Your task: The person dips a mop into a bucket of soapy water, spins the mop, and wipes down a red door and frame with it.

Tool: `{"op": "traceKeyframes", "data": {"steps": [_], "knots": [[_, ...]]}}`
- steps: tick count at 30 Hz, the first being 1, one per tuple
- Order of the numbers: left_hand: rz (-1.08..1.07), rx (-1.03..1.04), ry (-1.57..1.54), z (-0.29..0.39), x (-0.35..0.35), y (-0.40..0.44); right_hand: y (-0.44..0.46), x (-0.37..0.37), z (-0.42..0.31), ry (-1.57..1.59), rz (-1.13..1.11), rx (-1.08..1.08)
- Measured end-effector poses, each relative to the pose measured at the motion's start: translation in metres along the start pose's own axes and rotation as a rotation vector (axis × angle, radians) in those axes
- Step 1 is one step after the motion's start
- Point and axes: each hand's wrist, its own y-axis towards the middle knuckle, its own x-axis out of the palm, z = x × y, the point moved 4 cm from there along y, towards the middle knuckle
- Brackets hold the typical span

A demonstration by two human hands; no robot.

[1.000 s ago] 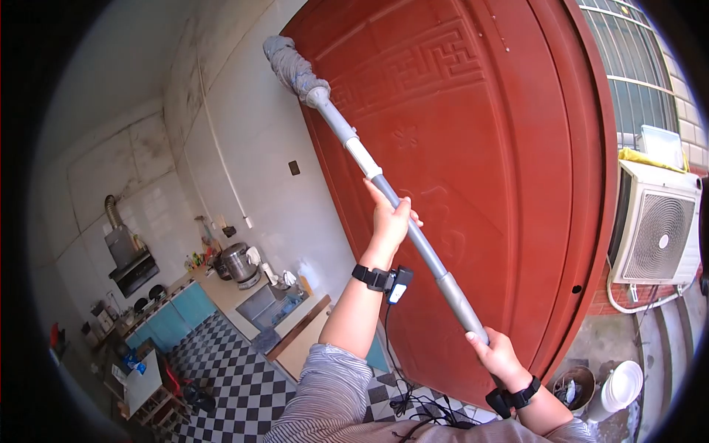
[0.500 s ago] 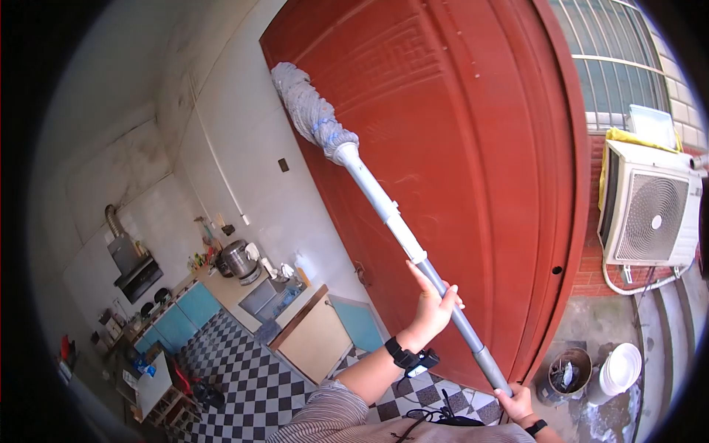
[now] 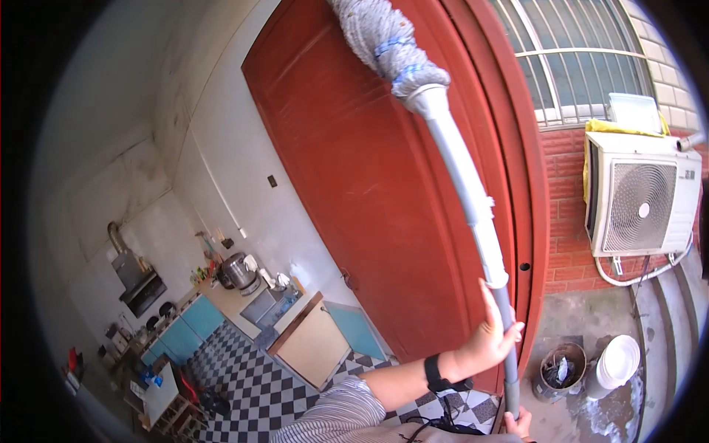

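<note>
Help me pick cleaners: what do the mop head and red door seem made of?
Mop head: likely cotton or synthetic yarn, matte, with twisted grey strands. Red door: perhaps painted metal or wood; the smooth, faintly glossy surface leaves that open.

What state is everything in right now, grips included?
Mop: raised, strands twisted
Left grip: around the mop
Right grip: around the mop, lower down
Red door: standing open
Dark bucket: lidless, dark contents
White bucket: upright, lid unclear
Outdoor unit: running or not, can't tell
</note>
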Motion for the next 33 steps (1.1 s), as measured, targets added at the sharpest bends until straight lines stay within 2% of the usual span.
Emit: {"op": "traceKeyframes", "data": {"steps": [2, 4, 8, 11, 16, 17, 18, 22, 26, 29, 33], "knots": [[-0.071, 0.106, 0.052, 0.006, 0.024, 0.003, -0.008, -0.01, 0.014, 0.012, 0.038, 0.004], [-0.118, 0.1, 0.005, 0.01, 0.036, 0.006, -0.014, -0.013, 0.008, -0.051, 0.031, 0.013], [-0.116, 0.061, -0.089, 0.018, 0.023, 0.001, -0.028, -0.007, 0.017, -0.197, 0.103, -0.013], [-0.12, 0.024, -0.175, 0.006, -0.001, -0.018, -0.039, 0.019, -0.023, -0.218, 0.1, 0.014], [-0.005, -0.025, -0.166, -0.016, -0.085, -0.06, -0.04, 0.097, -0.034, -0.278, 0.031, 0.039], [0.031, -0.039, -0.174, -0.02, -0.11, -0.065, -0.039, 0.12, -0.04, -0.315, -0.018, 0.122], [0.064, -0.053, -0.181, -0.024, -0.139, -0.069, -0.034, 0.144, -0.024, -0.312, -0.016, 0.049], [0.212, -0.03, -0.045, -0.04, -0.258, -0.075, -0.003, 0.245, -0.074, -0.321, -0.021, 0.045], [0.364, -0.147, -0.113, -0.045, -0.352, -0.063, 0.026, 0.305, -0.145, -0.416, -0.053, 0.034], [0.408, -0.185, -0.098, -0.042, -0.384, -0.06, 0.03, 0.319, -0.157, -0.376, -0.05, 0.087], [0.353, -0.168, -0.101, -0.044, -0.379, -0.072, 0.015, 0.319, -0.138, -0.387, -0.023, 0.031]]}}
